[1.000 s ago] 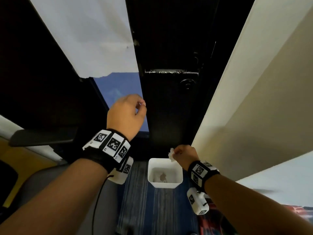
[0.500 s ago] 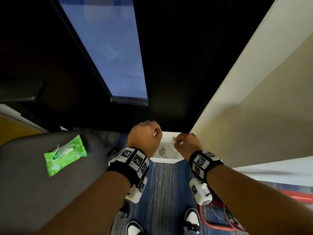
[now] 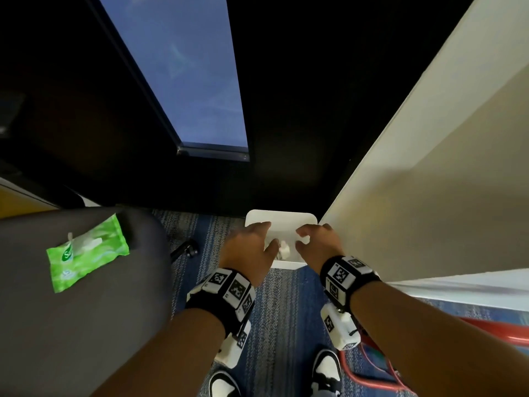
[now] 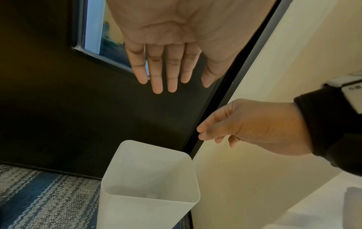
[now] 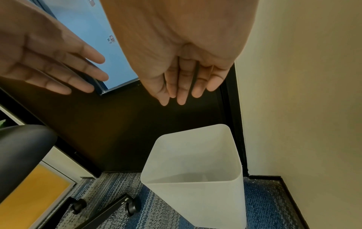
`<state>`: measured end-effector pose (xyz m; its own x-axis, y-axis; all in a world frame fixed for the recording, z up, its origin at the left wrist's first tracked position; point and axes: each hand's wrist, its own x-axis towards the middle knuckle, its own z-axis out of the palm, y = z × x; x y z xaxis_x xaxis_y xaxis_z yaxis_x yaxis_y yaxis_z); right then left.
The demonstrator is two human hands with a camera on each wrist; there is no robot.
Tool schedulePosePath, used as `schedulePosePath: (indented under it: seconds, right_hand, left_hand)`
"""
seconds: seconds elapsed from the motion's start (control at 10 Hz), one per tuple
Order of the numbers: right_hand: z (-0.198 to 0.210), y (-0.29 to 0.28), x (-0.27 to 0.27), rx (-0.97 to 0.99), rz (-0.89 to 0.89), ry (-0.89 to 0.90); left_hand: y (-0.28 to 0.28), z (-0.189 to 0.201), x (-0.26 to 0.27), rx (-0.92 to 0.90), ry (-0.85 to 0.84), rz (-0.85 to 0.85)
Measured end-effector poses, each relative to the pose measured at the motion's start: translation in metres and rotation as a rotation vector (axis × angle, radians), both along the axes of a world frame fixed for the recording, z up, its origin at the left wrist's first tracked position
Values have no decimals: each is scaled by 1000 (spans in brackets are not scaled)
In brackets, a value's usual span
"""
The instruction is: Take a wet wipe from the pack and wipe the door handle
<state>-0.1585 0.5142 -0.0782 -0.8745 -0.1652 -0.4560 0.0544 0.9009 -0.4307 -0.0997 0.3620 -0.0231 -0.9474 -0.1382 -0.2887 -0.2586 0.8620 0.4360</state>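
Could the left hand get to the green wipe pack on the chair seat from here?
Probably yes: the left hand is open and empty over the white bin, and nothing stands between it and the wipe pack.

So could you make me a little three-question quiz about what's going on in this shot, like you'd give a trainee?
1. True or false: the left hand is gripping a wipe.
2. Where does the green wipe pack lie: A) in the bin, B) on the chair seat, C) on the carpet?
3. Fill in: both hands hover above the white ____.

Key: 1 false, its fingers are straight and empty. 2 B. 3 bin; the right hand is open too.
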Motion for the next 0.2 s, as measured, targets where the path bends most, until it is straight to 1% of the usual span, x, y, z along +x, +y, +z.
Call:
schedulePosePath:
  seconds: [0.2]
  right_hand:
    - [15, 3, 6, -14, -7, -27]
  left_hand:
    - [-8, 15, 1, -27, 4, 3]
